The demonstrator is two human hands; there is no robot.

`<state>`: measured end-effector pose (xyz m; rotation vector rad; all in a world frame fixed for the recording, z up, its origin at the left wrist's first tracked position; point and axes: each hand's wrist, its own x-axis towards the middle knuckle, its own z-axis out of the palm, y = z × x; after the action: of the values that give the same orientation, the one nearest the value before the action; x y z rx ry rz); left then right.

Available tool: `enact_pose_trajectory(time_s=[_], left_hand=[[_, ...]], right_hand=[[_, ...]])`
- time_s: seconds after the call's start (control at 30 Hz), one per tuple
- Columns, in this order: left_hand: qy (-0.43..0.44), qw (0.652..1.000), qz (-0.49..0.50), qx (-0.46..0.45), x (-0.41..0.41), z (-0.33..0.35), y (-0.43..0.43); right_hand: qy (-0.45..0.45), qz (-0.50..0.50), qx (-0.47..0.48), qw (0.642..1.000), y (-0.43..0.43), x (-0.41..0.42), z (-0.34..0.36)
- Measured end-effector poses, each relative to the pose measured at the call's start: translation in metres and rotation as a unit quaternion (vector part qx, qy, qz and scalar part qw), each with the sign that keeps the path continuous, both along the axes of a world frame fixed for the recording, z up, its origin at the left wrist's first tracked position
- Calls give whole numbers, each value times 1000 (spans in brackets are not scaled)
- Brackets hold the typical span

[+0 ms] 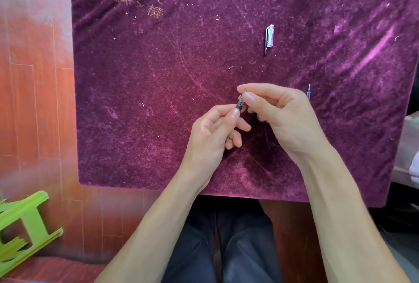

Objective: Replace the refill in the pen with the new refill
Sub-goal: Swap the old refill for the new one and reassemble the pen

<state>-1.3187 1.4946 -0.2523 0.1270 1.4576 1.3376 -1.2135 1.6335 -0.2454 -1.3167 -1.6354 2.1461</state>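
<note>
The pen (239, 105) is held above the purple velvet cloth (158, 78), tip end up. The step looks like unscrewing the tip; next calls for a steady twist. The left hand (213, 133) pinches the barrel, the right hand (272, 110) pinches the tip. A refill (308, 93) peeks out beyond the right hand; the clear cap (269, 37) lies well apart.

Deep purple velvet table cloth (204, 78) shows pale pink streaks of brushed pile and scattered white specks; faint gold embroidered characters (154, 10) sit at its far left corner. On the cloth: clear plastic pen cap with silver clip (269, 37), far of centre; dark grey pen barrel with silvery tip (240, 103), near centre; translucent refill with pale tip (308, 92), near its right edge. Off the cloth: reddish-brown wood-grain floor (34, 78) to its left, lime green plastic stool (25, 226) at near left, dark navy trousers (238, 248) below its near edge.
</note>
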Motion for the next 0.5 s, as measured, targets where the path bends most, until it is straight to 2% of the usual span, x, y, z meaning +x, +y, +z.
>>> enact_pose_trajectory(time_s=[0.3, 0.5], left_hand=[[-3, 1000, -8, 24, -2, 5, 0], [-5, 1000, 3, 15, -1, 7, -1]], right_hand=[[26, -18, -127, 991, -1, 0, 4], [-1, 10, -96, 995, 0, 2, 4]])
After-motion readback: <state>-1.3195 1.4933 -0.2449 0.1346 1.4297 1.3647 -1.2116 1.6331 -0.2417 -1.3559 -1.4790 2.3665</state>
